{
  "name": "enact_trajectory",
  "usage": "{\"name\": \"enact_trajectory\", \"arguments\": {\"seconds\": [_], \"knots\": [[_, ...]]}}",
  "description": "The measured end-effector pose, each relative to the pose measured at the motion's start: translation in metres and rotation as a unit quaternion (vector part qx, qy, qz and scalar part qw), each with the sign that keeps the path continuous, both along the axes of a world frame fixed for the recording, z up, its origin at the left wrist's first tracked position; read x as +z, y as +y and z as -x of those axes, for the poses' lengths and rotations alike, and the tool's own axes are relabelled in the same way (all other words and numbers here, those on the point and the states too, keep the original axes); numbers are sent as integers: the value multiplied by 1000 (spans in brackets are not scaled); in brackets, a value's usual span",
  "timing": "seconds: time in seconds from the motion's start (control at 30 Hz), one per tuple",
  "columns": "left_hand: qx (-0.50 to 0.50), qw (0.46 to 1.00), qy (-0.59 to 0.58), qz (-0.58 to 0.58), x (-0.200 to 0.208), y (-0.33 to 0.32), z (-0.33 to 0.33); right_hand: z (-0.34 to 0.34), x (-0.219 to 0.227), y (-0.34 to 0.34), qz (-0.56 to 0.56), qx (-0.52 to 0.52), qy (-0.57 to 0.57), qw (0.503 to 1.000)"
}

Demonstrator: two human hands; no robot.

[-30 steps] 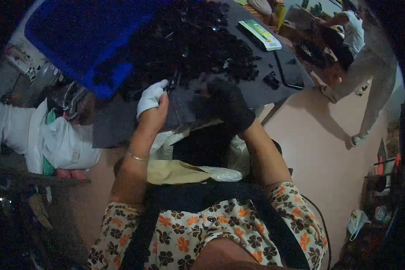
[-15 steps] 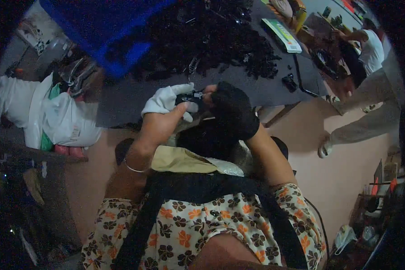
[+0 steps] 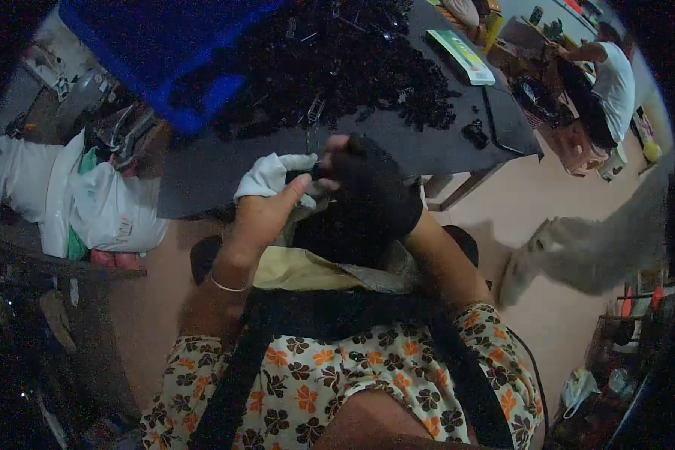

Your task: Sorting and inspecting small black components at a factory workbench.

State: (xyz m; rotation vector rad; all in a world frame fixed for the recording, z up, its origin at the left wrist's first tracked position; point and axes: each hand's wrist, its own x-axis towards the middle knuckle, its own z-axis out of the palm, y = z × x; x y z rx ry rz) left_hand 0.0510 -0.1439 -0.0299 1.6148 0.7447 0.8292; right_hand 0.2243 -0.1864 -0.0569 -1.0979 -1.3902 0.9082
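In front of the table edge, my left hand (image 3: pixel 266 187), in a white glove with its thumb bare, is closed on a small black part (image 3: pixel 315 174). Most of that part is hidden by the fingers, so its kind does not show. My right hand (image 3: pixel 373 187), in a black fingerless glove, comes against it from the other side with its fingers bent. What the right fingers grip is hidden behind the dark glove. Beyond my hands, a large heap of small black parts (image 3: pixel 345 82) covers the dark grey table (image 3: pixel 217 169).
A blue sheet or container (image 3: pixel 172 45) lies at the far left. A green-and-white box (image 3: pixel 461 56), a bent black rod (image 3: pixel 495 124) and a black piece (image 3: pixel 474 133) lie at right. White bags (image 3: pixel 116 206) stand left. Another person's leg (image 3: pixel 577 251) is on the right; someone sits beyond (image 3: pixel 615 90).
My right hand has turned inward and now covers more of the black part. The nearby person's leg has moved closer on the right. The whole view has shifted slightly.
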Motion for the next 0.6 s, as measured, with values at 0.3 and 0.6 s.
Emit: {"name": "enact_trajectory", "arguments": {"seconds": [0.3,0.6], "knots": [[-42,993,87,-67,0,-14,10,-5,16,-5,53,50,-276,959],[145,830,180,-507,-1,69,22,-59,-8,44,-68,-213,-282,933]]}}
